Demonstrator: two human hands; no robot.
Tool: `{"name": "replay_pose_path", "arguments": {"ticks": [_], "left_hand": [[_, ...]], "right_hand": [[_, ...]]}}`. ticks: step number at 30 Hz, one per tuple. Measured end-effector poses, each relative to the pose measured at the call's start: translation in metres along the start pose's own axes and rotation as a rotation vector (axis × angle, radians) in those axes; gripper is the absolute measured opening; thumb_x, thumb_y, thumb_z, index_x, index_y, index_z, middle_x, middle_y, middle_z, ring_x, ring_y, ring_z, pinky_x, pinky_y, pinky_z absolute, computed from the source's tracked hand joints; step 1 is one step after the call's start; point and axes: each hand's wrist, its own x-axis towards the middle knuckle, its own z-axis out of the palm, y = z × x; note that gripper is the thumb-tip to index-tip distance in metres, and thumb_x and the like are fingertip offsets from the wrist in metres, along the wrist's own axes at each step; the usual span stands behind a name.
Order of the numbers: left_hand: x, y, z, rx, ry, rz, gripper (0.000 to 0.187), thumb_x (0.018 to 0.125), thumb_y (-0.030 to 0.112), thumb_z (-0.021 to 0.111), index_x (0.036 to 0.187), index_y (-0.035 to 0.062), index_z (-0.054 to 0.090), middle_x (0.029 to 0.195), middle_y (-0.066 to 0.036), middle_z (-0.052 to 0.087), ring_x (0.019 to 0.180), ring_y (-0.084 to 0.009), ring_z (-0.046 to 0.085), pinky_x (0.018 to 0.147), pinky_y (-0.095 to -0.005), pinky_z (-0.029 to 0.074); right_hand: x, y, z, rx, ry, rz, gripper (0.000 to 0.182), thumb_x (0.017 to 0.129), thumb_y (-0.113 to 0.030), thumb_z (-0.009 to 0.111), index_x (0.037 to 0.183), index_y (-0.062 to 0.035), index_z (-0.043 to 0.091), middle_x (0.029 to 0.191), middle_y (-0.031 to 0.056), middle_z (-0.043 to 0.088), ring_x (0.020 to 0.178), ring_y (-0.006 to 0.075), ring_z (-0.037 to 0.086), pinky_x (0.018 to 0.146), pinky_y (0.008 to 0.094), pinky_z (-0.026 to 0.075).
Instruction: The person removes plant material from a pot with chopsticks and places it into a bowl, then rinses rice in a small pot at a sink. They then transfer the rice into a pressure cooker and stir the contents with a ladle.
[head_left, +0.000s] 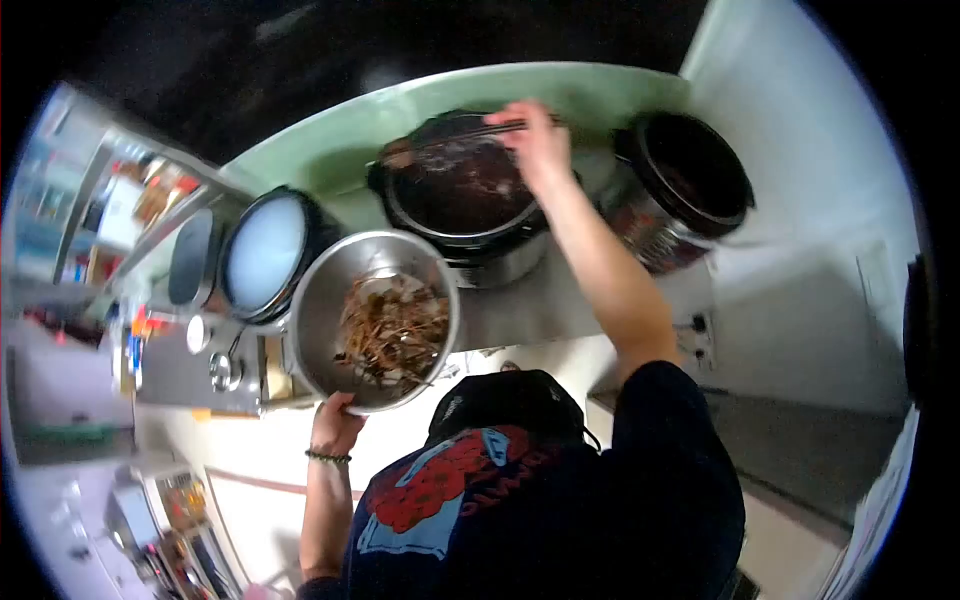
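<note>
My left hand [338, 425] grips the near rim of a steel bowl [318, 275], thumb over the edge, holding it tilted toward me. Inside lies a heap of brown, stringy dried herbs [395, 330]. My right hand [535, 140] is closed around dark chopsticks [465, 133], reaching over a large black-rimmed electric cooker [460, 190]. Their far end points left, where a blurred brown lump [398, 154] shows above the rim. Dark liquid with some foam fills the cooker.
Another open cooker [690, 175] stands at the right by the white wall. To the left is a cooker with a pale round top [265, 252]. A power socket [700, 335] sits low on the right. Shelves [130, 220] with various goods are at far left.
</note>
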Motion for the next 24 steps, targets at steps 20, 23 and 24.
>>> {"name": "replay_pose_path", "arguments": {"ticks": [20, 23, 24], "left_hand": [[0.005, -0.002, -0.011, 0.180, 0.040, 0.093, 0.018, 0.074, 0.005, 0.044, 0.090, -0.0014, 0.050, 0.086, -0.009, 0.056, 0.082, -0.0206, 0.053, 0.070, -0.0321, 0.042], [-0.004, 0.010, 0.012, -0.160, 0.117, -0.141, 0.016, 0.074, 0.005, 0.043, 0.088, -0.0010, 0.049, 0.082, -0.008, 0.056, 0.069, -0.0189, 0.055, 0.058, -0.0290, 0.045], [-0.004, 0.008, 0.010, -0.192, 0.102, -0.141, 0.018, 0.075, 0.004, 0.041, 0.090, -0.0042, 0.046, 0.085, -0.011, 0.054, 0.073, -0.0212, 0.054, 0.062, -0.0303, 0.045]], "right_hand": [[-0.014, -0.061, -0.007, -0.976, -0.654, 0.333, 0.044, 0.081, -0.043, 0.044, 0.084, -0.0015, 0.058, 0.067, 0.0063, 0.058, 0.054, 0.0110, 0.055, 0.051, 0.0204, 0.046], [-0.004, 0.012, 0.014, -0.874, -0.826, 0.470, 0.042, 0.081, -0.041, 0.045, 0.082, -0.0009, 0.057, 0.067, 0.0064, 0.058, 0.049, 0.0108, 0.054, 0.046, 0.0211, 0.044], [0.001, 0.036, 0.021, -0.834, -0.806, 0.392, 0.042, 0.081, -0.041, 0.045, 0.080, -0.0006, 0.057, 0.066, 0.0070, 0.059, 0.049, 0.0116, 0.055, 0.046, 0.0219, 0.045]]}}
